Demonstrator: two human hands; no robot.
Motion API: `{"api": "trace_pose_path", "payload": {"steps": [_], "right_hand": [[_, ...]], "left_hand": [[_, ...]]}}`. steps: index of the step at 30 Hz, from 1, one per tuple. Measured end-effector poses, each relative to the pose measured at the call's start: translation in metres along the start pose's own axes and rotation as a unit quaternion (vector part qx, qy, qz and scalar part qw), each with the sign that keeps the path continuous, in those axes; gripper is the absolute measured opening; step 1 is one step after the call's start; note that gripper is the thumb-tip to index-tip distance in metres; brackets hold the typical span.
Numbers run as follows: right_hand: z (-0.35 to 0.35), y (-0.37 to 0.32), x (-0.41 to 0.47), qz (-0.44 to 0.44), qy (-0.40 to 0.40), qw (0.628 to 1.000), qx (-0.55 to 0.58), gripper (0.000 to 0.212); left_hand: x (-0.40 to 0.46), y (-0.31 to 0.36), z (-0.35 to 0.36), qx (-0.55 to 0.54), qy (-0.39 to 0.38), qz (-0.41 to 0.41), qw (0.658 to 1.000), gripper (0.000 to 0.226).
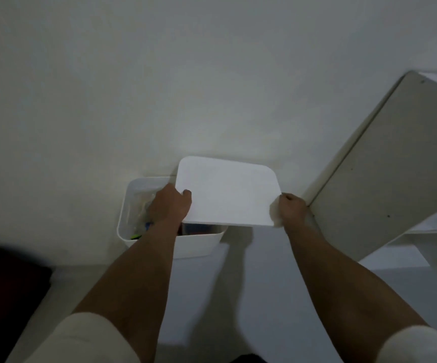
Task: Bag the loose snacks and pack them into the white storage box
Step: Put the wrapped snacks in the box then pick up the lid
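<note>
Two bare forearms reach out; the left hand (pixel 169 205) and right hand (pixel 292 209) each pinch a side edge of a white lid (pixel 228 191), held partly over the open storage box (pixel 144 213) of bagged snacks (pixel 140 205) against the wall (pixel 159 87).

**Both arms stretched forward, hands gripping opposite edges**

Both bare forearms reach straight out from the body, roughly parallel and well apart, with pale sleeves pushed up near the elbows. The left hand (pixel 169 205) is seen from the back, knuckles up, its thumb curled over the top of the lid (pixel 228 191) at that side's edge, the fingers hidden beneath. The right hand (pixel 292 209) is bunched into a tight fist-like grip on the opposite edge, thumb on top, wrist bent slightly inward. Both wrists sit at about the same height.
</note>
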State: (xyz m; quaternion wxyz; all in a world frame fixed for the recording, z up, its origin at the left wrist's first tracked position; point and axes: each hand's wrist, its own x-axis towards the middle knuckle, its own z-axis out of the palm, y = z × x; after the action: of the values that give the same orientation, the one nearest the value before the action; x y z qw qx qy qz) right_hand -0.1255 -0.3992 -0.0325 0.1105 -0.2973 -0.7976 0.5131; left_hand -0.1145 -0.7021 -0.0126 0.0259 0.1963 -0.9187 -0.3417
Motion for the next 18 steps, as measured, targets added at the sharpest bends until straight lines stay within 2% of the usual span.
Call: {"api": "trace_pose_path", "payload": {"steps": [8,14,18], "right_hand": [[0.1,-0.024,-0.046,0.028,-0.151,0.988,-0.023,0.032],[0.13,-0.013,-0.058,0.049,-0.141,0.988,-0.046,0.033],[0.135,-0.013,-0.064,0.058,-0.142,0.988,-0.033,0.037]], "left_hand": [[0.03,-0.1,-0.047,0.017,0.028,-0.103,0.994,0.046],[0.035,-0.124,-0.042,-0.052,0.055,-0.095,0.993,0.034],[0.035,-0.127,-0.037,-0.087,0.081,-0.079,0.99,0.038]]}}
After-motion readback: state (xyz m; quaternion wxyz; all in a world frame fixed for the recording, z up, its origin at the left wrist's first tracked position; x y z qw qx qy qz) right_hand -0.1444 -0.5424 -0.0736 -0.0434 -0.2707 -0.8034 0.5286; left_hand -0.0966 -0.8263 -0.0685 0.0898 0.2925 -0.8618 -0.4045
